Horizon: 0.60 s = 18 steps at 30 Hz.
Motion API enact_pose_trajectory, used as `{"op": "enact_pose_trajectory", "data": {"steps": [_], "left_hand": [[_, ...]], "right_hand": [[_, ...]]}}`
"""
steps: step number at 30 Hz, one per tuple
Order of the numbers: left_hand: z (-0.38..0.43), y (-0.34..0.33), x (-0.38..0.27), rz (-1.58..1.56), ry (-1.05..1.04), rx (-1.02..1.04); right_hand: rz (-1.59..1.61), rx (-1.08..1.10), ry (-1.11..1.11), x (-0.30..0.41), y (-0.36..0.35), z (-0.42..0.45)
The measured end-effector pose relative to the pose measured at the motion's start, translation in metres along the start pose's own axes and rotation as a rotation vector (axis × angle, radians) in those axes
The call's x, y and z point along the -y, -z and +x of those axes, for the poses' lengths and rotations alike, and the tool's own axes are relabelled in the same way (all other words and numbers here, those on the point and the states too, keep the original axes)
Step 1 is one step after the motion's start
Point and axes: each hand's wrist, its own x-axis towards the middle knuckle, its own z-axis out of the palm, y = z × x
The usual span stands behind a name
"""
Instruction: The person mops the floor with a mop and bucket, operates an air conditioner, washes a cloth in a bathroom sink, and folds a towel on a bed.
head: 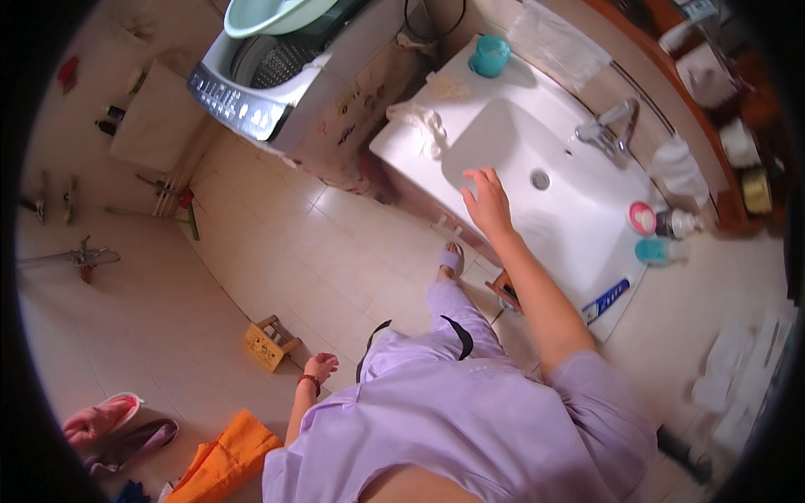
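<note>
My right hand point(487, 202) reaches over the front edge of a white washbasin point(578, 258), with its fingers apart and nothing in them. Beyond the fingertips, a crumpled pale cloth point(424, 126) lies at the basin's left side, hanging partly over the bowl's rim. The chrome faucet point(607, 129) stands at the back of the bowl, above a round drain point(540, 180). My left hand point(322, 366) hangs low beside my body, empty, its fingers loosely bent, a red beaded bracelet at the wrist. Nearest to it is a small wooden stool point(267, 347).
A top-loading washing machine point(245, 110) stands open, with a pale green basin point(277, 16) on it. The counter holds a teal cup point(492, 55), a blue toothpaste tube point(607, 300) and bottles point(654, 251). Orange cloth point(223, 456) hangs at lower left. A green-headed mop or broom point(192, 217) leans by the wall.
</note>
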Motion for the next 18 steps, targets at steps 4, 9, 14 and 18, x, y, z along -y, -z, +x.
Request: {"op": "enact_pose_trajectory", "data": {"steps": [4, 9, 14, 18], "left_hand": [[-0.017, -0.001, -0.078, -0.004, -0.205, -0.122], [-0.011, 0.002, -0.148, -0.044, -0.253, -0.159], [0.037, 0.029, -0.156, 0.127, -0.256, -0.058], [0.088, 0.054, -0.143, 0.013, -0.197, -0.059]], "right_hand": [[-0.133, -0.055, 0.073, -0.028, -0.029, 0.132], [-0.31, -0.073, 0.059, -0.044, -0.065, 0.209], [-0.211, 0.092, -0.089, -0.029, -0.07, 0.205], [-0.247, 0.026, 0.074, 0.018, -0.068, 0.16]]}}
